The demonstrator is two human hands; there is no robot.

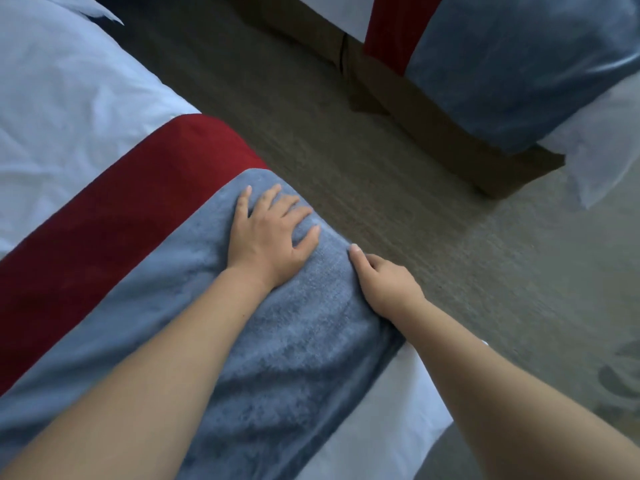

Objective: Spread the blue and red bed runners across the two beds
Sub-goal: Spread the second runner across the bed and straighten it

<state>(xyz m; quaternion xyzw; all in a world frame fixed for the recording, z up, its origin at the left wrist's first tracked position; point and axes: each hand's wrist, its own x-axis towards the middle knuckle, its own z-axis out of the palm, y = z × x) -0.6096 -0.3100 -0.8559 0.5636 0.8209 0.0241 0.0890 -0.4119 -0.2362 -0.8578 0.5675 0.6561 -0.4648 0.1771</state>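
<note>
Left hand (270,237) lies flat on the blue runner (277,341) at the near bed (69,98) edge, fingers spread wide, with the red runner (121,220) right beside it. Right hand (384,285) hooks over the blue runner's side. Its fingers are hidden, so can't tell if it's gripping. Far bed (602,133) has its own runners (502,64) draped on.

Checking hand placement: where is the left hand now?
Head view, centre: the left hand lies flat on the blue runner at the edge of the near bed.

Blue runner (263,341), red runner (114,230), white sheet (62,98), brown carpet (346,150)
</note>
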